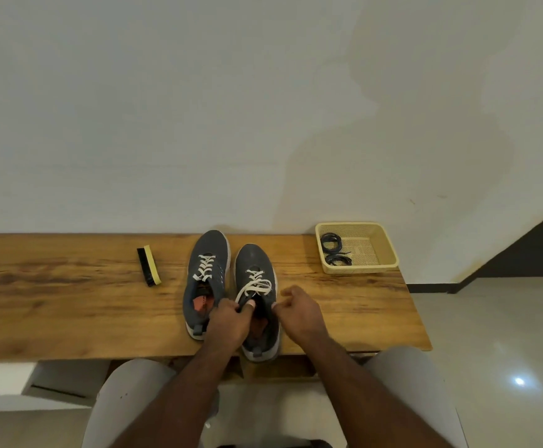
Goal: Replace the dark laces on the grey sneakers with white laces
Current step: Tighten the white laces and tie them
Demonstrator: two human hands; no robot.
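Two grey sneakers stand side by side on the wooden table, toes toward the wall. The left sneaker [206, 263] carries a white lace [205, 267] crossed through its eyelets. The right sneaker [253, 263] has a looser white lace [254, 285]. My left hand [228, 320] pinches the tongue and lace end at the right sneaker's opening. My right hand [299, 307] is curled at that shoe's right side, thumb against its collar; what it holds is hidden. Dark laces [334, 250] lie coiled in a basket.
The yellow mesh basket [383, 244] sits at the table's back right corner. A black-bristled brush with a yellow back [149, 266] lies left of the shoes. The wooden table [53, 302] ends at a white wall. My knees are below the front edge.
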